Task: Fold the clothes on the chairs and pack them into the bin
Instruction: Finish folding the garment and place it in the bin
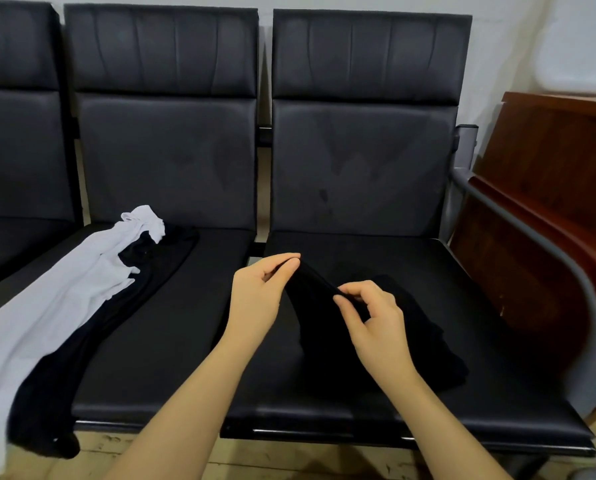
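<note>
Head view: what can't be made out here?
- The bin: nowhere in the head view.
- Black garment pinched by left hand and right hand: its outline and type are lost against the black seat.
- White garment and the black garment beneath it: their lower ends are cut off or hang past the seat edge.

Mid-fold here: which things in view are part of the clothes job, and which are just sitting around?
Part of the job:
- black garment, pinched by left hand and right hand
- white garment draped over the chair seats
- second black garment lying beside and partly under the white one
- chairs

Just lying about:
- wooden furniture at right

No bin in view.
</note>
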{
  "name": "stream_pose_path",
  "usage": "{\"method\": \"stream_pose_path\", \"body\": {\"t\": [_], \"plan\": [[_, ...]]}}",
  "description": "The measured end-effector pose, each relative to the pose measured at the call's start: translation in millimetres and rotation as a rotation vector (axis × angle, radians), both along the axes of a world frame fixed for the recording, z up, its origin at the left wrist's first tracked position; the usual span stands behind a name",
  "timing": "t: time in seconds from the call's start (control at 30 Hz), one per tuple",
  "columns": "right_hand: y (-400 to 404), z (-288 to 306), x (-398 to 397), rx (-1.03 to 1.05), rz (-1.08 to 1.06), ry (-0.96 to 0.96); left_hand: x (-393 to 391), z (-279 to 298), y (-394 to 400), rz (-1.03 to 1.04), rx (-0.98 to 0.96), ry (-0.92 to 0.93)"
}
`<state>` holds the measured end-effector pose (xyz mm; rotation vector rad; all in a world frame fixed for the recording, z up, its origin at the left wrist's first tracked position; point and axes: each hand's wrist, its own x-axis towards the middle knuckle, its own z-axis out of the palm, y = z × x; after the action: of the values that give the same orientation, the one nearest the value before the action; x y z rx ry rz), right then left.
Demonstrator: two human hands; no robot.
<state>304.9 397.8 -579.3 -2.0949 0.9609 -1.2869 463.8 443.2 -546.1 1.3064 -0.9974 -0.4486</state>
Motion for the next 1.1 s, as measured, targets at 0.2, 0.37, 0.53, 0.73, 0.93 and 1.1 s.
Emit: {"method": "stream_pose_path", "body": {"t": [0.2, 0.37, 0.53, 0.73, 0.93, 1.1], "plan": [[12, -3, 18, 0.170, 0.159, -0.039, 10, -7, 3, 0.148, -0.029, -0.263], [-16, -22, -14, 0.027, -0.062, 0.111, 11, -15, -1, 0.121, -0.029, -0.289], [-47, -52, -70, 0.235, -0.242, 0.611, -10, -20, -11, -0.043, 0.036, -0.032], [-41, -62, -44, 0.433, -0.087, 0.592, -25, -33, -19, -0.058, 0.112, -0.117], [-43, -46, -41, 0.447, -0.159, 0.209, -28, -42, -25, -0.086, 0.280, -0.422], [-55, -53, -80, 0.430, -0.223, 0.482, -41, -55, -34, -0.163, 0.353, -0.719]]}}
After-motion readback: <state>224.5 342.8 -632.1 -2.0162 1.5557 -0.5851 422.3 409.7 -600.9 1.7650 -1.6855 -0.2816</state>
